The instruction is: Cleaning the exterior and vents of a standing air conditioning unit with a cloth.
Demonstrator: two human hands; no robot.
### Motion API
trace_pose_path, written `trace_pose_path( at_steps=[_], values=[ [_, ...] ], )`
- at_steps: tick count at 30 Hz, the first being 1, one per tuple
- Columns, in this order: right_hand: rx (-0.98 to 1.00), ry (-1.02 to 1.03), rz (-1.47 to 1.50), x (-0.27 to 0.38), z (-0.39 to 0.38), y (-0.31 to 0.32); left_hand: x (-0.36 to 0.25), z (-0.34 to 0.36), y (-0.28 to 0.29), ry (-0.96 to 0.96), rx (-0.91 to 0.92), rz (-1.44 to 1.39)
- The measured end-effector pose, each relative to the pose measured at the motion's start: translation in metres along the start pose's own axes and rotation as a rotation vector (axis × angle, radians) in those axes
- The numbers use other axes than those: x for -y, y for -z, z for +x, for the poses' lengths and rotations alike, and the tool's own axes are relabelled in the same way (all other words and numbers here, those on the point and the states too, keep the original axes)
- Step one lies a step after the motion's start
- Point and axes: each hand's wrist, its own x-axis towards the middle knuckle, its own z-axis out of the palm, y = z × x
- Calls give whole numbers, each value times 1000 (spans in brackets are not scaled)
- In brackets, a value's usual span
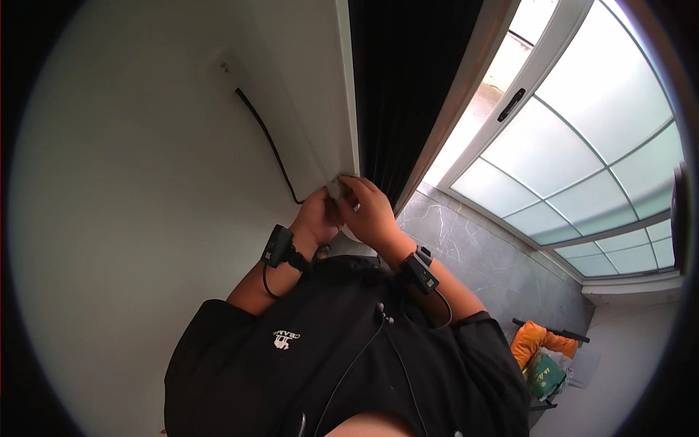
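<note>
My left hand (320, 217) and my right hand (368, 211) meet at the edge of a white wall or panel (348, 87), around a small pale grey piece (336, 186) too small to identify surely. My right fingers are curled on this piece; my left fingers are bent beside and beneath it, partly hidden. A black cable (269, 138) hangs from near a white wall socket (225, 65) and runs down behind my left hand. Both wrists wear black strapped devices.
A tall dark folded strip (400, 65) borders the wall. On the right, a white door (524, 193) with frosted panes stands ajar over grey marble-look flooring (470, 258). An orange item (531, 335) and a green bag (546, 375) lie on a black-framed rack at lower right.
</note>
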Motion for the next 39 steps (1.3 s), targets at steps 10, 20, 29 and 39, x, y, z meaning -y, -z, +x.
trace_pose_path(
  at_steps=[10,20,29,39],
  values=[
    [67,-52,-256,-17,0,11,16,2,22,140,22,103],
    [-35,137,-222,0,12,41,2,-13,-43,106,46,116],
    [-145,246,-257,42,35,58,-24,-22,-55,85,300,158],
    [-387,111,-253,13,1,9,-22,-1,-24,101,111,235]
  ],
)
